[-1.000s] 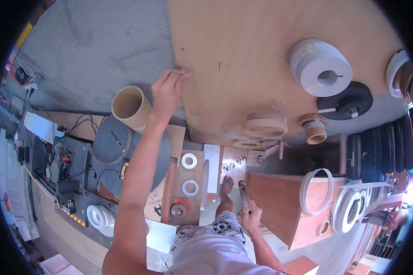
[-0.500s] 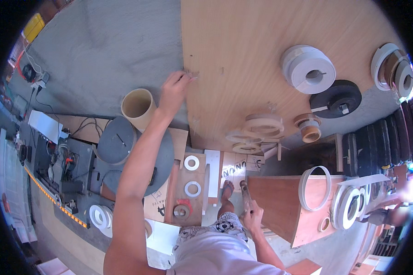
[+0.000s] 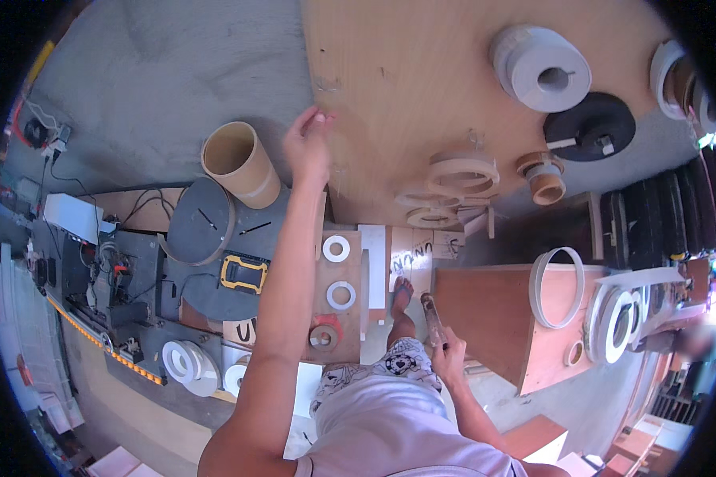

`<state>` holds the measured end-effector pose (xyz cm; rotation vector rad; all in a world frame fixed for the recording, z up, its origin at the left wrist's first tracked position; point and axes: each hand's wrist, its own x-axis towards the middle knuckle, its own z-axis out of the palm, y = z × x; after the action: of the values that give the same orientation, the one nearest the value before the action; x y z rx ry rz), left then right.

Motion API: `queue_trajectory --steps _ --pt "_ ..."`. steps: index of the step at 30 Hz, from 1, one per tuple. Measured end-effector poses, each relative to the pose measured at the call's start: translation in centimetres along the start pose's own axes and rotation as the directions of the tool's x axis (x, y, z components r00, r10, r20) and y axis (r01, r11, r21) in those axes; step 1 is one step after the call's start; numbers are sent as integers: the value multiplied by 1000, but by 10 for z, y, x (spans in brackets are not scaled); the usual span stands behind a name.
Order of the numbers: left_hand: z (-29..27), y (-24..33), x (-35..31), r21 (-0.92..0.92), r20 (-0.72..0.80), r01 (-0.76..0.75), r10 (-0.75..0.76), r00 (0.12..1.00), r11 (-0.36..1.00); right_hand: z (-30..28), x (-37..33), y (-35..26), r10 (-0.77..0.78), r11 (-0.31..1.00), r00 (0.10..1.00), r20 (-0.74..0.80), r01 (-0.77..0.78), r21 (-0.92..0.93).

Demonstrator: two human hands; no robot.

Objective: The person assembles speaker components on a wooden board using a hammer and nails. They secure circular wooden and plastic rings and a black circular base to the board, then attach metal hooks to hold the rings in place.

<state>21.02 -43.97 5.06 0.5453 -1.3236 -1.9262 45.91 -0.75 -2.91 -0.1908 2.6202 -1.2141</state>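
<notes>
A: Where is there room?

B: I see bare grey floor (image 3: 159, 87) left of the big board (image 3: 422, 87). The board's left edge runs down by my left hand (image 3: 309, 147). A tube (image 3: 239, 163) stands near, on the left.

A: And the rest?

B: Tape rolls (image 3: 545, 67) lie on the board, rings (image 3: 461, 171) lower down. Tools crowd a bench (image 3: 135, 270) on the left.

A: The hands?

B: My left hand's fingers are pinched together, touching the board's edge. My right hand (image 3: 449, 358) is low by my hip, closed around a hammer (image 3: 433, 318).
</notes>
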Motion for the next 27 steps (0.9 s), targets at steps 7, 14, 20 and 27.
queue_trajectory --steps 7,14,20,27 --pt "-1 0 -1 -1 130 145 -144 981 989 5 1 15 -23 994 998 -57 29 101" --pt "-18 8 21 -14 77 209 -208 975 978 1 11 41 28 996 999 -37 -25 81" --pt "-2 31 31 -24 106 230 -226 968 973 -8 11 35 57 991 997 -60 -49 125" --pt "2 48 30 77 139 234 -242 960 969 -12 15 46 78 992 994 -73 -70 102"
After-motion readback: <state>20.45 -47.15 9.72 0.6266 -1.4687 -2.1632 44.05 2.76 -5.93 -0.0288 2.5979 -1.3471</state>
